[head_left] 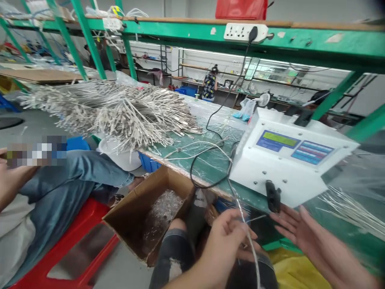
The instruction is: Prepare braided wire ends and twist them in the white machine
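My left hand (225,237) is closed around a pale cable (251,251) above my lap, at the lower middle. One stretch of the cable runs up towards the table edge, and a thin end points right. My right hand (300,228) has its fingers spread, palm up, just below the black connector (273,196) on the front of a white machine (282,160). Nothing shows in that hand; it is slightly blurred. The machine has a small green display (279,138) and stands on the green table (180,150).
A large heap of grey cables (120,108) lies on the table at the left. More cables (357,212) lie right of the machine. A cardboard box (129,216) with clear plastic bits stands by my knees. A seated person (72,176) is at the left.
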`<state>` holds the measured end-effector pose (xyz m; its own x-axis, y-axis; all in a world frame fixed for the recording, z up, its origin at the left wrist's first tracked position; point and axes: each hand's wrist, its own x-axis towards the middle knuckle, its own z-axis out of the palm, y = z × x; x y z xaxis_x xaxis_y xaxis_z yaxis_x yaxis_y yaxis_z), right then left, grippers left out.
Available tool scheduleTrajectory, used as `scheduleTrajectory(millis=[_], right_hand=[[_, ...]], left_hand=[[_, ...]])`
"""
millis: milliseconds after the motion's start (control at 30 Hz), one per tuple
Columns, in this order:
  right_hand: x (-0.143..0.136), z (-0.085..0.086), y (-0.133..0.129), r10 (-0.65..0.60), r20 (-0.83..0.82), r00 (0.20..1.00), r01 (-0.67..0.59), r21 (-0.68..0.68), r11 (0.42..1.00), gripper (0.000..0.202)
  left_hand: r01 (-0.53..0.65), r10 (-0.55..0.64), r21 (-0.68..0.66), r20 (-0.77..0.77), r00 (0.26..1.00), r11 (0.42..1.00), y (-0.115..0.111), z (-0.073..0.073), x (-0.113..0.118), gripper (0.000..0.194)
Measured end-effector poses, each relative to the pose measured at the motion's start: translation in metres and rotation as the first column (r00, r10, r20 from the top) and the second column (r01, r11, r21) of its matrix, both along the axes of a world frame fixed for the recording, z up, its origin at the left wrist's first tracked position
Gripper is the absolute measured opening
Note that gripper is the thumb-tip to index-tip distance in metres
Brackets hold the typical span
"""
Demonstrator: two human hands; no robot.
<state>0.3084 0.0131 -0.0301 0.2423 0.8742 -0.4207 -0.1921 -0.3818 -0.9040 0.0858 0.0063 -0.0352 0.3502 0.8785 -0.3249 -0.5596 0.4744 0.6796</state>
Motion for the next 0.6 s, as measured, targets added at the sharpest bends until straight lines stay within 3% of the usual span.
scheduleTrajectory(millis=[133, 267, 400, 600], right_hand=[[-0.007, 0.012, 0.03, 0.058, -0.215, 0.975, -0.049, 0.051, 0.998, 0.036], [-0.008, 0.02, 0.048, 0.01, -0.252, 0.968, 0.006, 0.063, 0.998, 0.025], [-0.009, 0.026, 0.053, 0.079, -0.303, 0.95, -0.061, 0.066, 0.996, 0.029], [-0.011, 0.027, 0.065, 0.041, -0.315, 0.948, -0.03, 0.04, 0.999, 0.025]], left_hand=[[0.053, -0.05, 0.049, -0.067, 0.997, 0.997, 0.004, 0.001, 0.005, 0.037], [0.108, -0.091, 0.097, -0.159, 0.983, 0.989, 0.007, 0.0, 0.01, 0.025], [0.154, -0.118, 0.137, -0.236, 0.964, 0.978, 0.008, 0.001, 0.014, 0.023], [0.165, -0.069, 0.244, -0.36, 0.93, 0.956, 0.015, 0.013, 0.016, 0.023]])
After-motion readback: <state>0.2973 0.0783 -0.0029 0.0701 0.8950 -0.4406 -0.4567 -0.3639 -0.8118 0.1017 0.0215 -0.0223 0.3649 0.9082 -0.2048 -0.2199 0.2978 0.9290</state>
